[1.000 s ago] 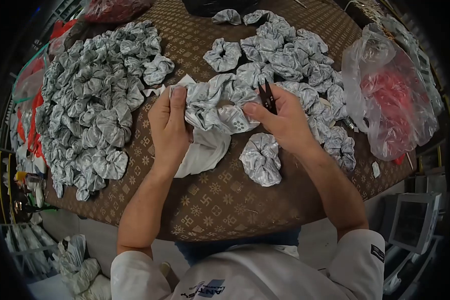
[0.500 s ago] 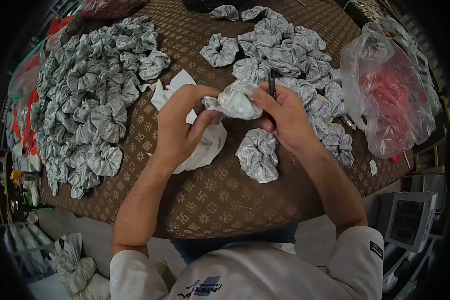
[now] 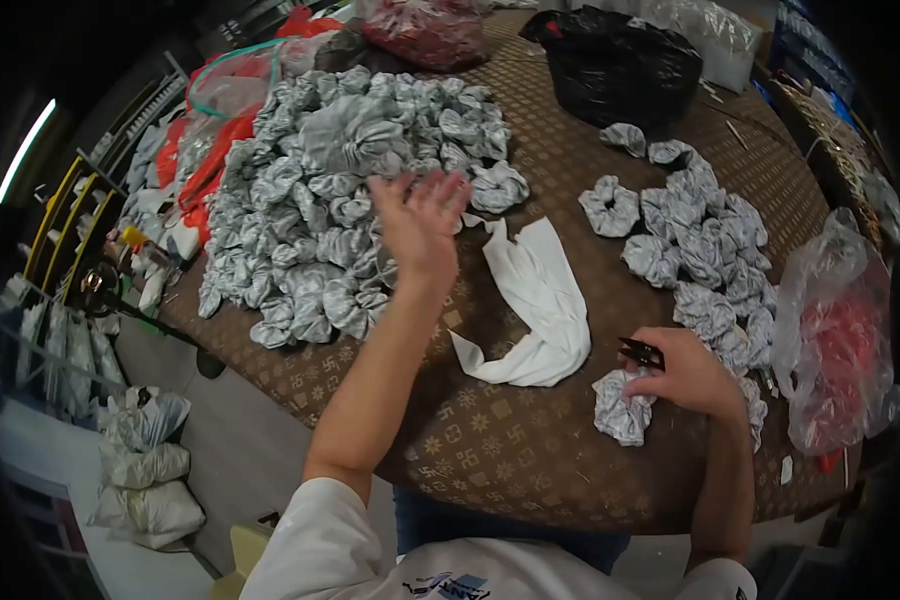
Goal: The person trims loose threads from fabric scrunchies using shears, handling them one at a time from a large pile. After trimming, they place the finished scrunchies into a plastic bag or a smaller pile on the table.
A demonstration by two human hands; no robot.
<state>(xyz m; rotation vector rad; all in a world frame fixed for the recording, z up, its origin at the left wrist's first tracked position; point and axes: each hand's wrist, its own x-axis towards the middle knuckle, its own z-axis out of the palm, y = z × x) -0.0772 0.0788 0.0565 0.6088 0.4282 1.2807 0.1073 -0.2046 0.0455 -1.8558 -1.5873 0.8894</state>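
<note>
My left hand [image 3: 420,220] is stretched out at the near right edge of a big heap of grey patterned scrunchies [image 3: 310,230], its fingers spread and nothing in them. Just beyond the fingertips, a blurred scrunchie [image 3: 350,135] shows over the heap. Black thread snips [image 3: 642,352] are held in my right hand [image 3: 685,370], their blades pointing left. The fingers of that hand touch a single scrunchie [image 3: 622,412] lying on the table near me. Between my hands lies a crumpled strip of white cloth [image 3: 545,310].
A smaller group of scrunchies [image 3: 705,230] lies on the right of the brown patterned table [image 3: 510,450]. Beyond it stands a black plastic bag [image 3: 625,70]. A clear bag with red contents [image 3: 835,350] lies at the right edge, and red bags [image 3: 425,30] sit at the back.
The scrunchie that both hands held has left them. My left hand has moved left to the big heap and opened; my right hand has come down to the single scrunchie. The view has turned left.
</note>
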